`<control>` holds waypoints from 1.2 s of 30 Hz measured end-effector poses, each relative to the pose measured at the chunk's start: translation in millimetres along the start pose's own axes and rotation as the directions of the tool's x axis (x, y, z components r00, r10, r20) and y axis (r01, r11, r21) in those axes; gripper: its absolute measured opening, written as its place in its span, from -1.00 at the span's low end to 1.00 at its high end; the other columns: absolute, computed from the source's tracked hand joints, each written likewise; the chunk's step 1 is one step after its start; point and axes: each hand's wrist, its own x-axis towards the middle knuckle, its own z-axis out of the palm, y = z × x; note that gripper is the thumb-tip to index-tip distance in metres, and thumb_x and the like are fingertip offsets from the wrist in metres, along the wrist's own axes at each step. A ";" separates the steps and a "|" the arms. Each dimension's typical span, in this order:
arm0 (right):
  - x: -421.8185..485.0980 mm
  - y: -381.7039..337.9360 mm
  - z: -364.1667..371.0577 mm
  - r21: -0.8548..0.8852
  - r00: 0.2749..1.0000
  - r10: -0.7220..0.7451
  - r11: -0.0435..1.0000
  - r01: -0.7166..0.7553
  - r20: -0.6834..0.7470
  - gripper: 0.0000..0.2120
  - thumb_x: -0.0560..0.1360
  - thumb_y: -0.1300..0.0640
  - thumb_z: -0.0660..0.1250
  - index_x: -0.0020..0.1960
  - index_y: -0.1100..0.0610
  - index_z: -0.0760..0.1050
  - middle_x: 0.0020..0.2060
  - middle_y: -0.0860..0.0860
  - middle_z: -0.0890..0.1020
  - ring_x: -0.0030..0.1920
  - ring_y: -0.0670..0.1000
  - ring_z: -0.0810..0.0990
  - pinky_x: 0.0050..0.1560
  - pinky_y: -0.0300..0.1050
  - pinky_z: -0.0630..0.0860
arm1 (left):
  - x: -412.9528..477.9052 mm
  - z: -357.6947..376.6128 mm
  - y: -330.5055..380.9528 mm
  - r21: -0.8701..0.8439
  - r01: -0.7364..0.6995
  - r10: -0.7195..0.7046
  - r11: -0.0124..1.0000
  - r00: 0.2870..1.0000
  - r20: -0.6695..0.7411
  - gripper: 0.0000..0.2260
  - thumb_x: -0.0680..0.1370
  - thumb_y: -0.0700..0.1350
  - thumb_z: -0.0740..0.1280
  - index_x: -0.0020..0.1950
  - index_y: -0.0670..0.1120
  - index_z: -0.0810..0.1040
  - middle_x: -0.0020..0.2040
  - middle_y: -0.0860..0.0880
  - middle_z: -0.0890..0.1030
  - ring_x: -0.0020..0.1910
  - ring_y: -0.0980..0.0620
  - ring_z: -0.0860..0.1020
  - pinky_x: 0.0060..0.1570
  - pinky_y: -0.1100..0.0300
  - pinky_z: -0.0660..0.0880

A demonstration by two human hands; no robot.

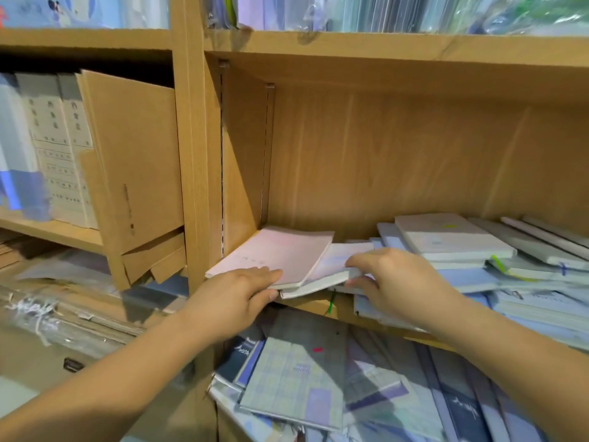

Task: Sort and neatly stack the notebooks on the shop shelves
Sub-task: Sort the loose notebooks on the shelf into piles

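Left hand (242,291) pinches the pink notebook (280,253) while right hand (398,282) grips the pale notebook (338,258) beneath it.

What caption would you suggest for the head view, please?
Left hand holds a pink notebook while right hand grips a pale notebook on the wooden shelf.

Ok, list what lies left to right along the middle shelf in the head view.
Grey files, cardboard folders, wooden upright, pink notebook, right hand gripping a blue notebook, notebook pile.
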 end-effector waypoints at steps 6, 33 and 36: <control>13.0 35.5 -62.0 0.351 0.938 0.128 0.936 -0.007 -0.322 -0.93 0.60 0.25 0.34 0.07 0.20 0.57 -0.15 0.10 0.56 -0.11 0.12 0.52 -0.07 -0.10 0.37 | 16.9 -18.7 21.3 -0.171 0.120 -0.102 0.978 0.988 0.113 -0.31 0.54 0.30 0.35 0.61 0.08 0.28 0.54 0.13 0.39 0.46 0.12 0.41 0.41 0.21 0.35; -214.0 240.5 -127.3 0.028 0.609 0.793 0.609 -0.793 -0.012 -0.41 0.61 0.10 0.26 0.60 -0.18 0.23 0.52 0.11 0.32 0.48 0.21 0.34 0.30 0.16 0.50 | 184.3 3.9 364.7 -0.617 -0.118 0.136 0.778 0.991 -0.018 -0.52 0.61 -0.07 0.40 0.52 -0.07 0.41 0.23 0.00 0.58 0.24 -0.01 0.56 0.32 0.10 0.48; -215.1 233.0 -110.1 0.148 0.724 0.689 0.719 -0.679 -0.030 -0.50 0.62 0.04 0.29 0.55 -0.05 0.36 0.28 0.04 0.54 0.19 0.10 0.56 0.16 0.06 0.55 | 168.1 8.6 325.6 -0.515 -0.166 0.164 0.841 0.985 -0.049 -0.73 0.61 -0.08 0.40 0.31 -0.05 0.62 0.16 0.05 0.67 0.14 0.09 0.60 0.21 0.21 0.49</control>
